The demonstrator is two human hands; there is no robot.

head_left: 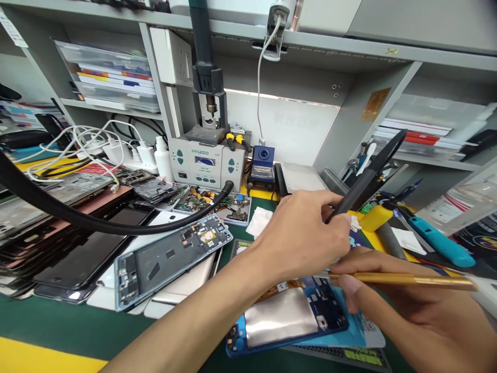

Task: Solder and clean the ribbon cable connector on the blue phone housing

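Note:
An opened blue phone [334,305] with a silver battery [279,318] lies on the bench before me. Over its upper edge, my left hand [303,228] is closed round a long black tool [367,173] that slants up to the right. My right hand [411,300] pinches a slim gold-coloured tool [423,281], pointing left at the phone's top end. An orange-brown flex cable [279,290] crosses above the battery. The left hand and forearm hide the phone's far edge and both working tips.
An empty phone frame [166,259] and stacked phones [97,248] lie left. A thick black hose [155,228] arches across to the hot-air station [205,163]. Behind are a tray of circuit boards [236,207] and a soldering stand [263,166]. A turquoise tool [442,241] lies right.

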